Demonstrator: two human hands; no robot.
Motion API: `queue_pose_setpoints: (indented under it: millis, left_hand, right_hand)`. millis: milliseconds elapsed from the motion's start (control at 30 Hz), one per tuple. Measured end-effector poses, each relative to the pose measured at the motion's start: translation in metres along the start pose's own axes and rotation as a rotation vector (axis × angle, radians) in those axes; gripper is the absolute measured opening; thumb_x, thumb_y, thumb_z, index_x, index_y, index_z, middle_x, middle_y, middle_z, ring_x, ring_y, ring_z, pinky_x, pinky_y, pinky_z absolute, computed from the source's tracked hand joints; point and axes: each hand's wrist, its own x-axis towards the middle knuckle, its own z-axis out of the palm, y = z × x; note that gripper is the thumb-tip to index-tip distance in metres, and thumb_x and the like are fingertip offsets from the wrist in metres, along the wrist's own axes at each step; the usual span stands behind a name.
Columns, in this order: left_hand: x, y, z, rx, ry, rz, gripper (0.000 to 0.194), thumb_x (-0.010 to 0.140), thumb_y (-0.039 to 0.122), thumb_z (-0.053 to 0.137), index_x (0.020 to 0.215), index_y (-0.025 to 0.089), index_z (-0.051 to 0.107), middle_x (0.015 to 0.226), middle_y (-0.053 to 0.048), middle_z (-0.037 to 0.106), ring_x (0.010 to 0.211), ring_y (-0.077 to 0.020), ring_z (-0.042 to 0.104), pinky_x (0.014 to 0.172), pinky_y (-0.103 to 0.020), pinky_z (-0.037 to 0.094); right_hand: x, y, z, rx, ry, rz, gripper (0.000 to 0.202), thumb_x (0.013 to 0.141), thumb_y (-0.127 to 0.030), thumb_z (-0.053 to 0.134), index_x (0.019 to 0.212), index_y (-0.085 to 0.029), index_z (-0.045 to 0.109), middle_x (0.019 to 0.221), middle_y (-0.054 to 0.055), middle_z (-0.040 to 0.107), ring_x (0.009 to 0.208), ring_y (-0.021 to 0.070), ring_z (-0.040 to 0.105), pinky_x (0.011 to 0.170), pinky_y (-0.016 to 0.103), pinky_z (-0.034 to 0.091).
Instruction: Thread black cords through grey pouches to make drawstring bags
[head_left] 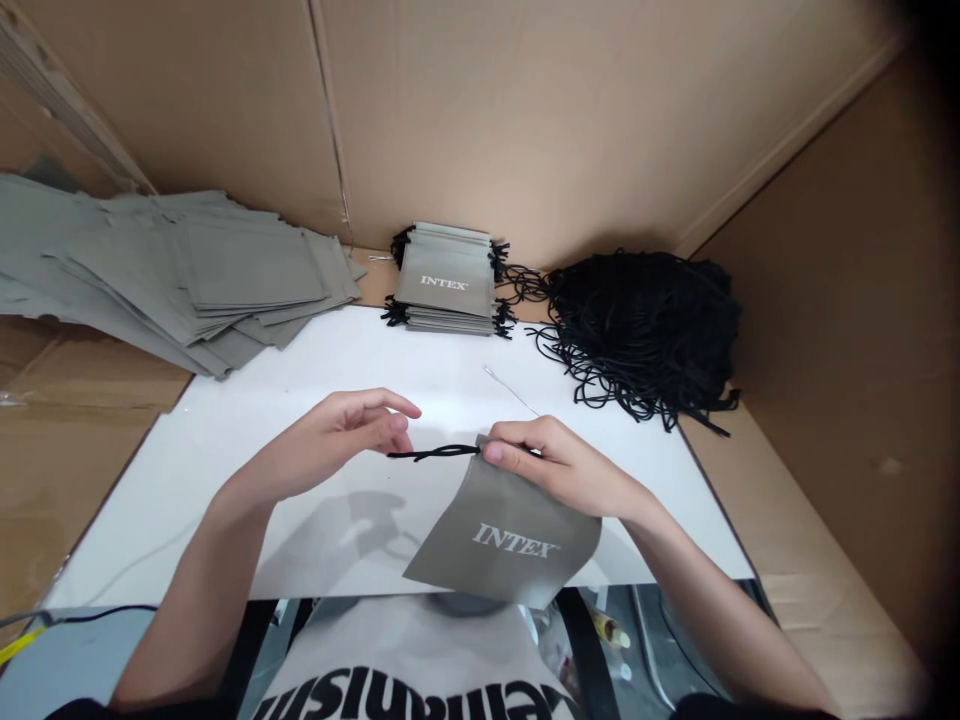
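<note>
My right hand (559, 460) is closed on the top edge of a grey drawstring bag (506, 510) with white INTEX lettering, the thumb lying on its front. From the bag's top left corner a black cord (442, 453) sticks out to the left in a loop with loose ends. My left hand (360, 425) is at those ends, fingers apart and curved, with no cord visibly pinched in it. A thin metal wire threader (510, 390) runs up and left from behind my right hand; whether that hand holds it is hidden.
Flat grey bags (247, 265) lie in a spread pile at the back left. A neat stack of corded INTEX bags (446, 275) stands at the back centre. A heap of black cords (645, 330) is at the back right. Cardboard walls (525, 120) enclose the white tabletop (315, 370).
</note>
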Motion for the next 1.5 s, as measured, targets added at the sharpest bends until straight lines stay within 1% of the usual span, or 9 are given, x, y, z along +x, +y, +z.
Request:
queue_pose_setpoints:
  millis: [133,267,367,533,767,933,1233,1367,1500]
  left_hand:
    - [0.008,0.005,0.016,0.110,-0.007,0.092,0.032,0.099,0.047,0.049,0.107,0.025,0.071,0.116,-0.002,0.071,0.113,-0.0215,0.063,0.101,-0.034,0.047]
    - [0.018,0.008,0.031,-0.041,-0.239,0.056,0.030,0.095,0.045,0.056,0.102,0.021,0.072,0.094,-0.003,0.074,0.094,-0.0206,0.068,0.088,-0.032,0.052]
    - [0.020,0.008,0.033,-0.067,-0.274,0.032,0.023,0.089,0.041,0.064,0.092,0.020,0.073,0.080,-0.002,0.072,0.082,-0.0189,0.067,0.080,-0.030,0.052]
    - [0.011,0.002,0.028,0.183,-0.015,0.190,0.021,0.092,0.039,0.062,0.091,0.023,0.074,0.091,-0.002,0.075,0.087,-0.0184,0.069,0.074,-0.026,0.053]
    - [-0.008,-0.023,0.021,0.869,0.356,0.929,0.016,0.092,0.011,0.061,0.102,0.020,0.069,0.091,-0.003,0.077,0.082,-0.0180,0.072,0.075,-0.030,0.059]
    - [-0.022,-0.032,0.013,1.076,0.497,1.076,0.023,0.089,0.006,0.063,0.107,0.020,0.068,0.097,-0.002,0.078,0.087,-0.0181,0.074,0.079,-0.032,0.065]
    - [-0.012,-0.029,0.023,0.629,0.411,0.711,0.017,0.093,0.022,0.065,0.109,0.022,0.070,0.114,-0.006,0.072,0.105,-0.0203,0.067,0.091,-0.035,0.055]
    - [0.000,-0.010,0.035,0.330,0.119,0.448,0.020,0.099,0.028,0.054,0.106,0.025,0.072,0.120,-0.004,0.069,0.112,-0.0186,0.063,0.096,-0.032,0.051]
    - [0.012,-0.001,0.043,0.231,-0.087,0.461,0.015,0.097,0.029,0.059,0.091,0.022,0.071,0.108,-0.002,0.072,0.104,-0.0174,0.064,0.098,-0.033,0.046]
  right_hand:
    - [0.003,-0.004,0.000,0.001,-0.065,-0.035,0.041,0.098,-0.049,0.051,0.072,-0.018,0.053,0.064,-0.005,0.039,0.061,0.0105,0.037,0.057,0.024,0.033]
    - [0.004,-0.005,0.000,-0.048,-0.090,-0.038,0.040,0.097,-0.050,0.053,0.076,-0.017,0.059,0.062,-0.005,0.038,0.058,0.0100,0.034,0.053,0.024,0.029]
    - [0.003,-0.004,-0.001,-0.086,-0.093,-0.028,0.041,0.096,-0.050,0.054,0.072,-0.017,0.057,0.061,-0.006,0.035,0.056,0.0093,0.031,0.051,0.024,0.026]
    - [0.000,-0.003,-0.003,-0.013,-0.074,0.037,0.042,0.094,-0.050,0.057,0.068,-0.017,0.053,0.062,-0.005,0.037,0.058,0.0095,0.032,0.053,0.024,0.028]
    - [-0.001,0.007,-0.006,0.355,-0.117,0.214,0.046,0.084,-0.059,0.067,0.068,-0.017,0.055,0.058,-0.006,0.040,0.050,0.0078,0.036,0.044,0.021,0.027]
    - [-0.004,0.015,-0.009,0.364,-0.118,0.206,0.045,0.085,-0.056,0.067,0.066,-0.016,0.053,0.058,-0.006,0.040,0.051,0.0072,0.034,0.045,0.021,0.026]
    - [-0.004,0.008,-0.008,0.207,-0.151,0.088,0.039,0.088,-0.049,0.065,0.070,-0.016,0.058,0.062,-0.005,0.040,0.057,0.0090,0.034,0.051,0.023,0.028]
    - [-0.001,0.004,-0.007,0.147,-0.167,0.074,0.037,0.088,-0.049,0.065,0.073,-0.016,0.062,0.062,-0.005,0.043,0.059,0.0100,0.037,0.053,0.023,0.029]
    - [0.001,0.003,-0.006,0.122,-0.161,0.058,0.037,0.090,-0.048,0.064,0.075,-0.015,0.063,0.063,-0.005,0.043,0.060,0.0100,0.036,0.054,0.024,0.029]
